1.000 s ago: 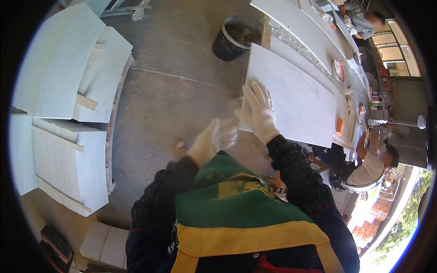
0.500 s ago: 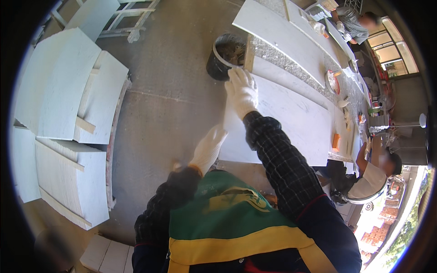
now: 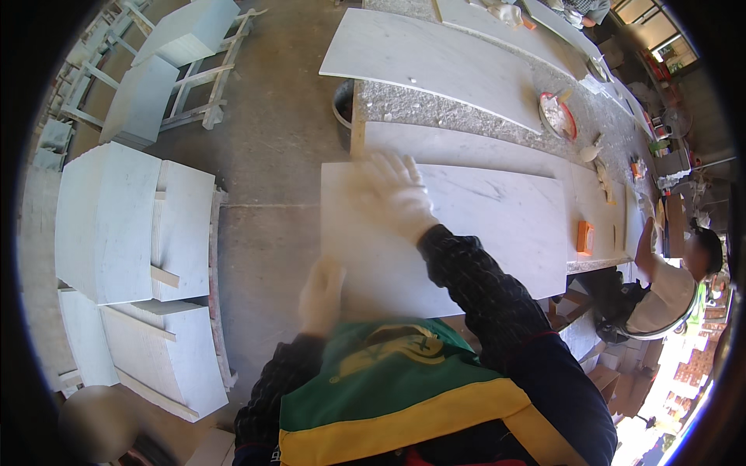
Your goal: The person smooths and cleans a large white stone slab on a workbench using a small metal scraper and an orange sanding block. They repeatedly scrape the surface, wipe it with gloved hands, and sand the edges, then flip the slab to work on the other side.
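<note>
Held the right hand (image 3: 398,196), fingers outstretched and gripping nothing, over the white slab (image 3: 497,233) beneath them, likely to steady it, with the left hand (image 3: 321,293), too blurred to tell its grip, left of those fingers.

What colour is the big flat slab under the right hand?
The slab is white with faint grey streaks, showing best in the head view.

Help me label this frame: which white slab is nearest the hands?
The front slab, nearest the apron: right hand over it, left hand by its left edge. Other slabs lie farther back or are stacked at left.
</note>
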`<state>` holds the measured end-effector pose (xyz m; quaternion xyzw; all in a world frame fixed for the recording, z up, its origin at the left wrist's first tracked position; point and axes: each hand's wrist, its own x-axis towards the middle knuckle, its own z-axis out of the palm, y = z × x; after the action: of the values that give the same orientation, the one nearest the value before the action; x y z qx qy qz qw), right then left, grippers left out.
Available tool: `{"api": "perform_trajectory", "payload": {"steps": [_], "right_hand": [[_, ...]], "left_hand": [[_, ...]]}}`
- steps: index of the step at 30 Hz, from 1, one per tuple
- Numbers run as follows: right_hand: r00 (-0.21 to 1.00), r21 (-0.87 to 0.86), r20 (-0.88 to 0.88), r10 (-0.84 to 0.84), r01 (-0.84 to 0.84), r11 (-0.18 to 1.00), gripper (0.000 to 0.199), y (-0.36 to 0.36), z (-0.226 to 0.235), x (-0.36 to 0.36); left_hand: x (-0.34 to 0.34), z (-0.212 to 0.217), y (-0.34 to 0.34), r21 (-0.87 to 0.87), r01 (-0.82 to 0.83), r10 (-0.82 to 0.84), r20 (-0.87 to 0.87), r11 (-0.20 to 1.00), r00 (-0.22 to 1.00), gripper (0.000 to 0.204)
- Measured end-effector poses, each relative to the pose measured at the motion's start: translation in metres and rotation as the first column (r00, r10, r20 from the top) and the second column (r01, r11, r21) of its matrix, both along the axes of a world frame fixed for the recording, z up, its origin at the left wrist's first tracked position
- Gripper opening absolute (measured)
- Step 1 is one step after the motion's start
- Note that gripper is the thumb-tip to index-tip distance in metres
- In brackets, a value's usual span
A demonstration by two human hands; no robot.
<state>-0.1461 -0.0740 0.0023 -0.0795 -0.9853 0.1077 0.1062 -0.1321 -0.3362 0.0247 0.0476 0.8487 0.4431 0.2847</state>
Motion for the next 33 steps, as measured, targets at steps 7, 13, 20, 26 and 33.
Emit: {"api": "perform_trajectory", "payload": {"steps": [7, 13, 20, 26, 33], "right_hand": [[0.933, 0.141, 0.028, -0.359, 0.352, 0.925, 0.063, 0.14, -0.011, 0.121], [0.737, 0.241, -0.003, -0.676, 0.657, 0.715, 0.063, 0.251, -0.032, 0.218], [0.587, 0.208, -0.026, -0.809, 0.795, 0.57, 0.064, 0.278, -0.042, 0.267], [0.569, 0.178, -0.074, -0.819, 0.815, 0.551, 0.062, 0.18, -0.035, 0.322], [0.228, -0.041, -0.188, -0.955, 0.97, 0.239, 0.064, 0.053, -0.059, 0.424]], "left_hand": [[0.001, 0.004, 0.004, -0.056, -0.014, 0.011, -0.054, 0.998, 0.998, 0.048], [-0.001, -0.007, 0.003, -0.137, -0.014, 0.002, -0.084, 0.99, 0.996, 0.048], [-0.004, -0.015, -0.001, -0.155, 0.01, -0.032, -0.139, 0.988, 0.99, 0.048], [-0.011, -0.027, -0.004, -0.022, 0.036, -0.038, -0.078, 0.999, 0.996, 0.046], [-0.017, -0.039, -0.012, 0.104, 0.133, -0.119, -0.127, 0.986, 0.985, 0.047]]}}
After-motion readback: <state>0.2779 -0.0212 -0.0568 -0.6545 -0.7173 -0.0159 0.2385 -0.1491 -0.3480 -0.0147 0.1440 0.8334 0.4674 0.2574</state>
